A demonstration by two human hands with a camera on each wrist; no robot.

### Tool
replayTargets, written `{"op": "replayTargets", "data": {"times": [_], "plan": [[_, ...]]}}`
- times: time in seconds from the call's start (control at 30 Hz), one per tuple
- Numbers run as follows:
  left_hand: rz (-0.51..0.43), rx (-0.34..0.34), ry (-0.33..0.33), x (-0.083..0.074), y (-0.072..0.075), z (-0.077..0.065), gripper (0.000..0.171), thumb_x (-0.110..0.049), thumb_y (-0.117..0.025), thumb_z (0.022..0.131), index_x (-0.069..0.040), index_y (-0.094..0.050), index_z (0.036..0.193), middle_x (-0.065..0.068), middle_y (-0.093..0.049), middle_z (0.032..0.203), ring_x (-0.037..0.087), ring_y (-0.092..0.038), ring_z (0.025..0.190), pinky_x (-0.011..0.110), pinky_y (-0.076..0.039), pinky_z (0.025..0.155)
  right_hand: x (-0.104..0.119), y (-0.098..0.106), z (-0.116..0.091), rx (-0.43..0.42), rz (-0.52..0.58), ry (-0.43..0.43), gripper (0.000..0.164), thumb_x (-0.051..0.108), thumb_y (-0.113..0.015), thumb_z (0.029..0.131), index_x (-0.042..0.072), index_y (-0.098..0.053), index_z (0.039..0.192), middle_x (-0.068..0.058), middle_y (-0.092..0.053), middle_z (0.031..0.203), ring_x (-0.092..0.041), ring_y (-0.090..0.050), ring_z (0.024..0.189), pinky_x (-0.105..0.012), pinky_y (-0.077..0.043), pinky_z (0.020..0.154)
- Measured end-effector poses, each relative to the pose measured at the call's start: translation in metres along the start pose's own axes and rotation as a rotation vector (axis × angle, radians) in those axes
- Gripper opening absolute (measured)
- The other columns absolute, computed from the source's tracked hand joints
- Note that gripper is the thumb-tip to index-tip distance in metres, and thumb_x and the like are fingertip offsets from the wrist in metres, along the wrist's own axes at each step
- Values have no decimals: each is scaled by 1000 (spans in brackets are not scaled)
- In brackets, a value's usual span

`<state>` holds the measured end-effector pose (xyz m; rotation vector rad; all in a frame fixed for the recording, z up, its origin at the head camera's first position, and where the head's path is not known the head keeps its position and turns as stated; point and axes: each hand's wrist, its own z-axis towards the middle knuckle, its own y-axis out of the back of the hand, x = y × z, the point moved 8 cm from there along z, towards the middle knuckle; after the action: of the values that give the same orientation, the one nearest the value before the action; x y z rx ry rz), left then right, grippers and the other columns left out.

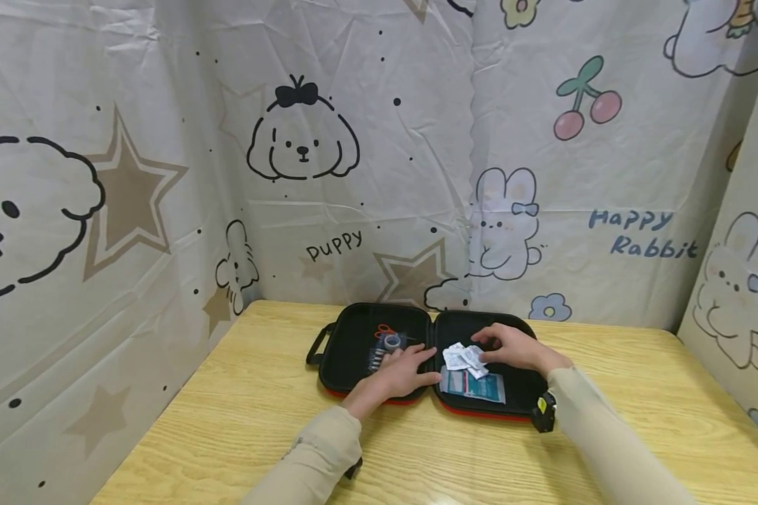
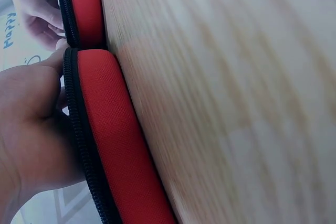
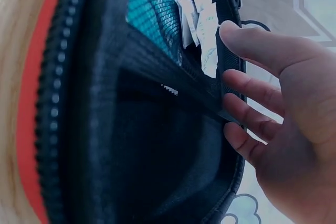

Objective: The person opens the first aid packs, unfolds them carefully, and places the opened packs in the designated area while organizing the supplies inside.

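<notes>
A black case point(image 1: 344, 344) with red sides lies unfolded on the table. My left hand point(image 1: 401, 373) rests across its left half, fingers extended toward the middle fold. Beside those fingers are a roll of tape point(image 1: 392, 341) and scissors point(image 1: 385, 330) with orange handles, partly hidden. Over the right half, my right hand point(image 1: 516, 348) hovers with fingers apart and loosely bent. Its thumb comes close to several small white packets point(image 3: 207, 38) in the right wrist view. Below these packets, a teal-and-white packet point(image 1: 474, 386) lies in the right half, behind mesh in the right wrist view.
The case's carry handle point(image 1: 318, 345) sticks out to the left. A wooden table point(image 1: 455, 463) extends around the case. Behind it hangs a pale printed cloth point(image 1: 410, 154) with cartoon animals and stars.
</notes>
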<state>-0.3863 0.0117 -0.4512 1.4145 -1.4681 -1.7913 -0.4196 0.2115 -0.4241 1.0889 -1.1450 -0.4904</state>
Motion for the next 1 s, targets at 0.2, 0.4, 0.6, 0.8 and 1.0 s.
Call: {"op": "replayTargets", "data": {"times": [0.2, 0.4, 0.6, 0.8, 1.0], "plan": [[2, 3, -6, -1, 1, 0, 64, -53, -54, 97, -26, -40, 153, 8, -35, 159, 38, -35, 143, 59, -22, 117, -4, -6, 1, 42, 22, -18, 47, 24, -74, 88, 5, -64, 129, -19, -60, 129, -33, -54, 115, -58, -41, 104], [-2, 1, -5, -1, 1, 0, 64, -53, -54, 98, -26, -39, 154, 8, -35, 160, 37, -35, 143, 60, -21, 117, -10, -14, 2, 75, 12, -24, 49, 25, -77, 84, 10, -66, 129, -20, -56, 135, -37, -50, 123, -60, -38, 105], [-13, -1, 0, -1, 0, -1, 64, -52, -54, 98, -26, -39, 153, 8, -35, 160, 37, -34, 143, 60, -21, 117, -11, -16, 4, 50, -4, 16, 41, 21, -78, 83, 12, -70, 123, -9, -64, 116, -24, -55, 104, -49, -46, 94], [2, -6, 1, -1, 0, -1, 64, -53, -54, 97, -26, -40, 153, 7, -35, 159, 36, -36, 141, 60, -22, 117, -13, -16, 5, 54, 25, 4, 27, 13, -74, 86, 12, -73, 113, 0, -65, 96, -18, -53, 89, -37, -46, 82], [18, -16, -7, -1, -1, 0, 64, -54, -55, 97, -26, -41, 153, 8, -37, 158, 34, -39, 138, 59, -25, 115, -13, -14, 3, 43, 47, 1, 25, 11, -71, 87, 12, -73, 113, 2, -62, 87, -15, -53, 83, -32, -44, 77]]}}
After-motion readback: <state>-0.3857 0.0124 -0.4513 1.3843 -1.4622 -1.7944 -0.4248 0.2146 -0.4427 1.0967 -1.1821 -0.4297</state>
